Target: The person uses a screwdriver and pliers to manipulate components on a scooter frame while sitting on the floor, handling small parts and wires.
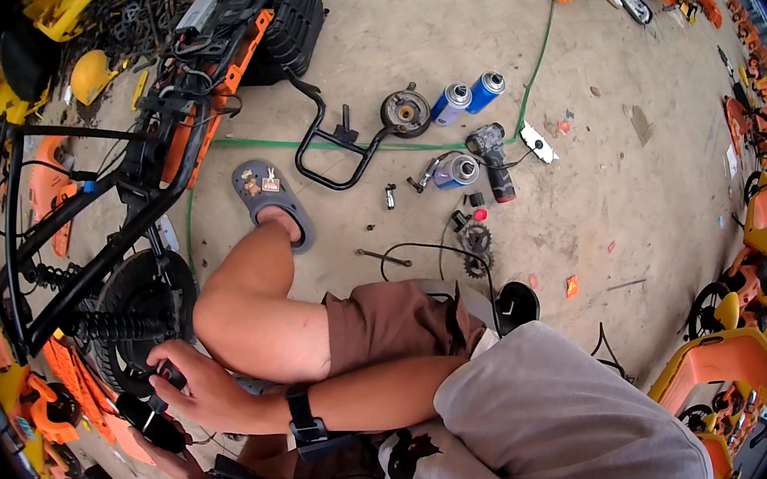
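My right hand (200, 389), on the upper arm in view, curls its fingers around a small black part (170, 374) beside the wheel. Just below it my left hand (169, 453) holds a glossy black part (151, 423), whose kind I cannot make out. A thin wire shows near it. Both hands are close to the black tyre (124, 286) and the coil-spring shock absorber (119, 324) of a vehicle with a black tubular frame (130, 214). My left fingers are partly hidden behind the part. Each wrist wears a black strap.
A grey clog (274, 205) is on my foot. On the concrete beyond lie a bent black tube frame (339, 184), a round hub part (405, 112), spray cans (458, 170), a power drill (494, 165), a sprocket (476, 246) and a green cord (536, 80). Orange vehicles (719, 357) line the right.
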Demonstrator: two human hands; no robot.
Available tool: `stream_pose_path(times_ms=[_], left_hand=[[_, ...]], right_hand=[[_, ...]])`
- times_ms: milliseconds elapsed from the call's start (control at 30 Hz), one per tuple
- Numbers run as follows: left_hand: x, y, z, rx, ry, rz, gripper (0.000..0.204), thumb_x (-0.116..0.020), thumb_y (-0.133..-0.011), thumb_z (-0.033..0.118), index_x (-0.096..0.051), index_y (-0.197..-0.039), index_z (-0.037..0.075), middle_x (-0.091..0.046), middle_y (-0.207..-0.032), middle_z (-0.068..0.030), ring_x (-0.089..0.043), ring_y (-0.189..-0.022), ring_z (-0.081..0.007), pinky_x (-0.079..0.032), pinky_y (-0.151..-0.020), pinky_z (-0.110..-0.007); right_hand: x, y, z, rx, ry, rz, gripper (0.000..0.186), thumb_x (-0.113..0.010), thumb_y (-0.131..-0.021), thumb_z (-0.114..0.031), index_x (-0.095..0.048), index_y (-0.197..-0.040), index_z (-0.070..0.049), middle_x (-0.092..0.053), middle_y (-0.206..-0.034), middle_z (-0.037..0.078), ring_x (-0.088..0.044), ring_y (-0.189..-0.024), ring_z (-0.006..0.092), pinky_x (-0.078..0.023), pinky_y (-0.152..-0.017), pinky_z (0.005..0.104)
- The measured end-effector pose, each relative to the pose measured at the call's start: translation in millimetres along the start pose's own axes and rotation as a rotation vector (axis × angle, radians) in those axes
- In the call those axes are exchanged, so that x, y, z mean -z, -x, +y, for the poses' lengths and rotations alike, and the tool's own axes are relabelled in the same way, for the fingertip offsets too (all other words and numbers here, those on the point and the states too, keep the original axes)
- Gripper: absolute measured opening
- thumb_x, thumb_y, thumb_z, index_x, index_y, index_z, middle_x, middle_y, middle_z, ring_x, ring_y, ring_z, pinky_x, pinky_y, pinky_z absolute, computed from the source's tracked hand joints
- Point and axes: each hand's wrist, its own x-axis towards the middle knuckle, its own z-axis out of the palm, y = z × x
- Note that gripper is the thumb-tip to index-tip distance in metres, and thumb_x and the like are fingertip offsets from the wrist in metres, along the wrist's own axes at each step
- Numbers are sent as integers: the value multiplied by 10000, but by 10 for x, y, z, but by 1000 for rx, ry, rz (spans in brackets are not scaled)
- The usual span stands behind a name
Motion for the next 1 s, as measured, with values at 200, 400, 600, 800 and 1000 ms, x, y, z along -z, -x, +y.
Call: stream_pose_path(times_ms=[200,400,600,800,1000], left_hand=[[31,-47,-36,36,1,7,495,-379,-977,547,-572,-994,91,-594,-711,-21,-517,-556,-107,-359,-463,-243],[127,-179,-231,-146,82,117,550,-338,-978,561,-523,-1161,76,-624,-829,-51,-568,-648,-152,-382,-490,-248],[441,-247,-319,-130,206,138,562,-399,-954,539,-559,-1171,46,-631,-948,-78,-616,-811,-174,-457,-619,-279],[579,-416,-423,-135,177,-49,623,-421,-939,552,-464,-1339,76,-608,-1091,-91,-619,-923,-209,-502,-655,-287],[-59,-189,-110,-212,120,-65,575,-329,-975,540,-591,-1156,62,-612,-848,-9,-560,-676,-129,-436,-535,-268]], right_hand=[[28,20,-45,-50,6,-41,290,-603,-870,-84,-477,-1129,-60,-548,-976,126,-601,-747,237,-474,-580,352],[-12,-59,44,127,127,72,291,-599,-889,-154,-452,-1120,-54,-552,-966,153,-604,-670,308,-472,-573,392],[-2,43,20,-130,86,-130,318,-608,-891,-212,-426,-1089,-42,-564,-990,179,-621,-674,315,-471,-569,408],[37,-86,-41,2,27,-37,303,-653,-850,-160,-489,-1072,-34,-631,-803,138,-653,-633,266,-489,-566,383],[271,-260,-201,-131,5,-197,305,-679,-885,-308,-552,-977,-47,-669,-690,85,-669,-628,175,-497,-534,315]])
